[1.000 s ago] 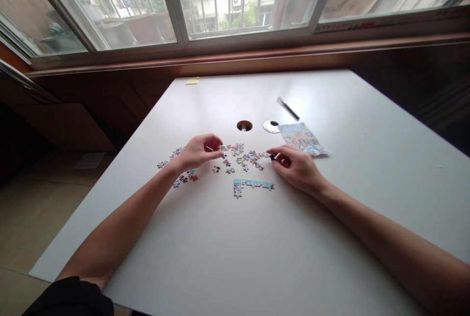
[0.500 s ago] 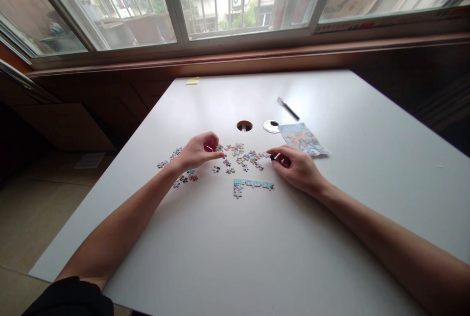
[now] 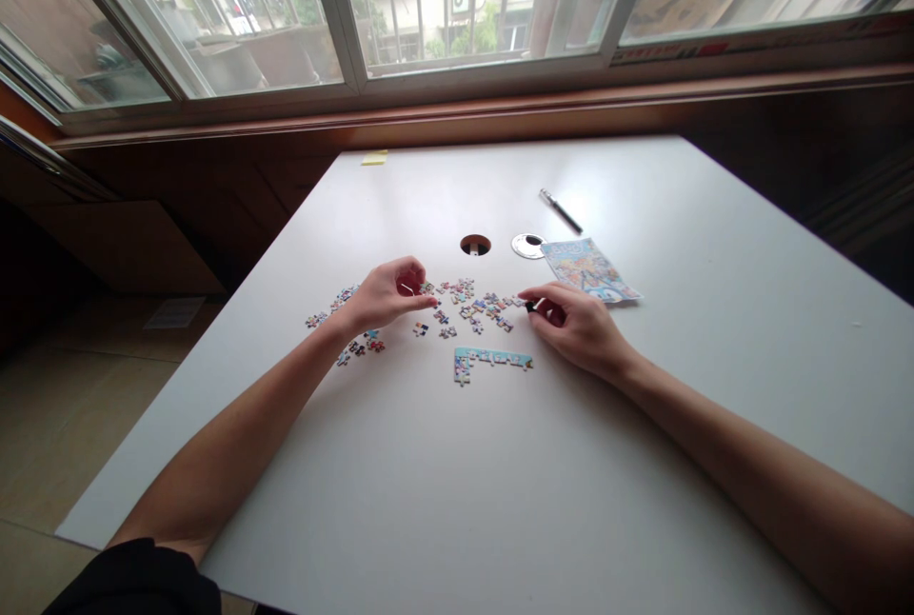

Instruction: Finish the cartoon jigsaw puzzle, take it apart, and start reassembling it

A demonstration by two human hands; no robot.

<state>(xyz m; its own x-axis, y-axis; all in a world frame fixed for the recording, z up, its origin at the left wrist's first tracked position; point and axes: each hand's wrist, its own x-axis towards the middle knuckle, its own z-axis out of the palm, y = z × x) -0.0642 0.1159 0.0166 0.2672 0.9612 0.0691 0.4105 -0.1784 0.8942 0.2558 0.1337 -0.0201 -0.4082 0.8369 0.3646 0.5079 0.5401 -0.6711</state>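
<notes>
My left hand is over the left side of a scatter of loose jigsaw puzzle pieces. Its fingers are curled, with thumb and forefinger apart and a piece just beyond them. At the right end of the scatter, my right hand pinches a small dark puzzle piece between thumb and fingers. Nearer to me lies a joined corner strip of puzzle, light blue along its top edge. More pieces lie beside and partly behind my left wrist.
A colourful picture sheet lies beyond my right hand on the white table. Farther back are a black pen, a round cable hole and its metal ring cover. A yellow sticky note marks the far edge, below the window.
</notes>
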